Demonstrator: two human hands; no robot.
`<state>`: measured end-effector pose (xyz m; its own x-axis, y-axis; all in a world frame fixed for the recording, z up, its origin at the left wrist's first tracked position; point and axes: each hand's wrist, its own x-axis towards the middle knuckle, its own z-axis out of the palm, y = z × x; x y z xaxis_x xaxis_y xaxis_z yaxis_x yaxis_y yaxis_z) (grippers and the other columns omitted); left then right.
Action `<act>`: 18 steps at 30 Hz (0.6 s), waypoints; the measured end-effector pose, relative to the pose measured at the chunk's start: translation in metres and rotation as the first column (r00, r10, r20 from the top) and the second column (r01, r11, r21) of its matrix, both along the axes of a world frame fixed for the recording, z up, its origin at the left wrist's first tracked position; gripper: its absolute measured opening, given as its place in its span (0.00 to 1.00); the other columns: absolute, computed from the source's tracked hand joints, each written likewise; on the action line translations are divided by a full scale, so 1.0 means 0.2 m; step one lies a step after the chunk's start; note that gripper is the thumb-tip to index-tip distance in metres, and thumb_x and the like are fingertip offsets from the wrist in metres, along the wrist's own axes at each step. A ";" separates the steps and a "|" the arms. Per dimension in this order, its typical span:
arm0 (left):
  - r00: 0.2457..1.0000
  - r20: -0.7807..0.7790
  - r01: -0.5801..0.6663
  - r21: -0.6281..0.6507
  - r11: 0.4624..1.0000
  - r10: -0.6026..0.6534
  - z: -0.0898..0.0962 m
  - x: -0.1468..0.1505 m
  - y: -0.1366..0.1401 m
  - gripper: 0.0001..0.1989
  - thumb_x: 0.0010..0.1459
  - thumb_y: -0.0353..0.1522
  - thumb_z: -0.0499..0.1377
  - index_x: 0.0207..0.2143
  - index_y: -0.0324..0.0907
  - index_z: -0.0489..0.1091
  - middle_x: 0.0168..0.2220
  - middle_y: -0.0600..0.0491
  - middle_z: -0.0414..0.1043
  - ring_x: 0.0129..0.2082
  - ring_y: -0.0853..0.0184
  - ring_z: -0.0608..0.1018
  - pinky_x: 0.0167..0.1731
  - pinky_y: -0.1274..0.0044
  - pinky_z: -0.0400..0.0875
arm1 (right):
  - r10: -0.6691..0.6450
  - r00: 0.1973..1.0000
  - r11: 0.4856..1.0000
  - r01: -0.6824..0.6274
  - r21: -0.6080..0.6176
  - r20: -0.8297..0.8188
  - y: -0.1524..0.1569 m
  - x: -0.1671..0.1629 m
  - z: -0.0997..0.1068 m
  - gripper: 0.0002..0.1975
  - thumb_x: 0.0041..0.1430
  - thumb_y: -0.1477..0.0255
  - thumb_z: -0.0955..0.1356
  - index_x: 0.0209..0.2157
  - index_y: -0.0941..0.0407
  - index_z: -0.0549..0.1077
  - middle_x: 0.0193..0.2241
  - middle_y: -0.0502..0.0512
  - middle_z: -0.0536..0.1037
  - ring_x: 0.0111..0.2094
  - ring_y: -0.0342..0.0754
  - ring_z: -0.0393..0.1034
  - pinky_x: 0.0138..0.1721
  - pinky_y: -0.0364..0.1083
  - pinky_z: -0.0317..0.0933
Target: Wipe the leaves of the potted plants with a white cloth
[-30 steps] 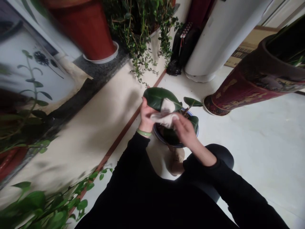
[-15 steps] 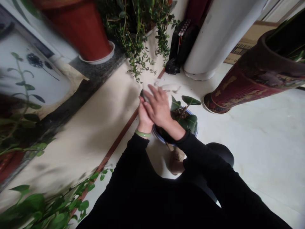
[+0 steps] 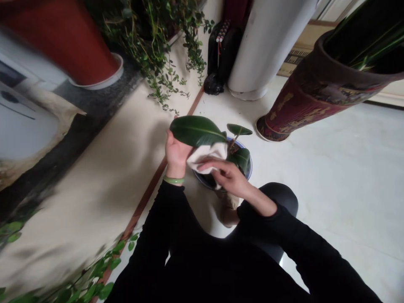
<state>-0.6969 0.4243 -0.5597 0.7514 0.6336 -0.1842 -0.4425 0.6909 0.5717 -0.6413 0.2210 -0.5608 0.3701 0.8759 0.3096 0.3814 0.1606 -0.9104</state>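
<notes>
A large glossy green leaf (image 3: pixel 198 131) of a potted rubber plant lies over my left hand (image 3: pixel 177 155), which holds it from below, palm up, with the fingers hidden beneath it. A pale green bangle (image 3: pixel 173 180) circles that wrist. My right hand (image 3: pixel 229 176) grips a crumpled white cloth (image 3: pixel 208 155) just below the leaf's near edge; whether cloth and leaf touch is hard to tell. Other leaves (image 3: pixel 241 159) rise from the blue-rimmed pot (image 3: pixel 250 170) under my hands.
Trailing vines (image 3: pixel 170 80) hang from a dark stone ledge (image 3: pixel 126 90) at left, beside a red flowerpot (image 3: pixel 91 50). Behind the plant stand a white column (image 3: pixel 261 46) and a tall maroon vase (image 3: pixel 303 92). My knee (image 3: pixel 280 202) is close by on the right.
My right hand with the cloth has come off the leaf's top, moving down and right, so the leaf now shows. My left hand stays under it. The view has shifted slightly.
</notes>
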 end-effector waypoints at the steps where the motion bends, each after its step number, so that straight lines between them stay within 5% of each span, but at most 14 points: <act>1: 1.000 -0.018 -0.003 -0.012 1.000 0.003 -0.01 -0.01 0.02 0.31 0.81 0.50 0.39 0.65 0.53 0.76 0.63 0.47 0.81 0.73 0.52 0.73 0.72 0.51 0.68 | 0.010 0.993 0.999 -0.013 -0.030 -0.114 -0.05 0.03 0.04 0.18 0.69 0.77 0.65 0.48 0.48 0.85 0.52 0.53 0.87 0.53 0.52 0.83 0.57 0.56 0.76; 3: 0.997 -0.064 -0.035 -0.047 0.998 0.032 -0.02 -0.04 0.07 0.31 0.80 0.53 0.41 0.60 0.51 0.77 0.60 0.46 0.82 0.72 0.51 0.75 0.71 0.49 0.69 | -0.110 0.946 0.993 0.093 -0.071 -0.305 -0.16 0.13 0.11 0.14 0.66 0.72 0.68 0.46 0.46 0.85 0.48 0.51 0.88 0.45 0.52 0.84 0.49 0.55 0.79; 5: 0.992 -0.101 -0.090 -0.094 0.991 0.080 -0.06 -0.06 0.09 0.31 0.79 0.55 0.43 0.57 0.48 0.78 0.58 0.43 0.83 0.69 0.52 0.77 0.70 0.51 0.72 | -0.340 0.822 0.932 0.361 -0.044 -0.458 -0.26 0.28 0.15 0.09 0.64 0.67 0.71 0.44 0.44 0.84 0.42 0.50 0.87 0.37 0.52 0.81 0.43 0.56 0.79; 8: 0.978 -0.148 -0.176 -0.226 0.958 0.145 -0.13 -0.07 0.06 0.32 0.80 0.52 0.41 0.55 0.41 0.77 0.53 0.39 0.84 0.61 0.56 0.84 0.63 0.59 0.80 | -0.538 0.679 0.684 0.698 0.211 -0.499 -0.34 0.54 0.12 0.09 0.58 0.66 0.71 0.40 0.43 0.83 0.42 0.53 0.85 0.43 0.58 0.81 0.49 0.60 0.79; 11: 0.975 -0.185 -0.187 -0.376 0.908 0.124 -0.19 -0.02 -0.04 0.27 0.82 0.39 0.40 0.56 0.37 0.76 0.45 0.41 0.86 0.50 0.62 0.88 0.54 0.68 0.84 | -0.595 0.661 0.492 0.749 0.443 -0.457 -0.34 0.77 0.03 0.12 0.55 0.67 0.69 0.40 0.44 0.82 0.44 0.58 0.84 0.49 0.63 0.81 0.56 0.65 0.75; 14: 0.975 -0.212 -0.146 -0.423 0.894 0.059 -0.21 0.08 -0.15 0.24 0.77 0.24 0.43 0.59 0.38 0.77 0.44 0.44 0.87 0.47 0.65 0.89 0.53 0.71 0.85 | -0.663 0.622 0.451 0.776 0.440 -0.417 -0.28 0.92 -0.11 0.14 0.54 0.65 0.66 0.42 0.47 0.78 0.45 0.63 0.83 0.50 0.66 0.81 0.57 0.69 0.74; 18: 0.977 -0.147 0.095 -0.340 0.935 -0.153 -0.20 0.25 -0.20 0.22 0.76 0.24 0.46 0.61 0.39 0.76 0.57 0.41 0.83 0.61 0.60 0.85 0.55 0.69 0.85 | -0.735 0.542 0.451 0.840 0.303 -0.409 -0.22 1.02 -0.25 0.20 0.55 0.64 0.63 0.48 0.51 0.75 0.51 0.69 0.83 0.53 0.66 0.81 0.60 0.70 0.73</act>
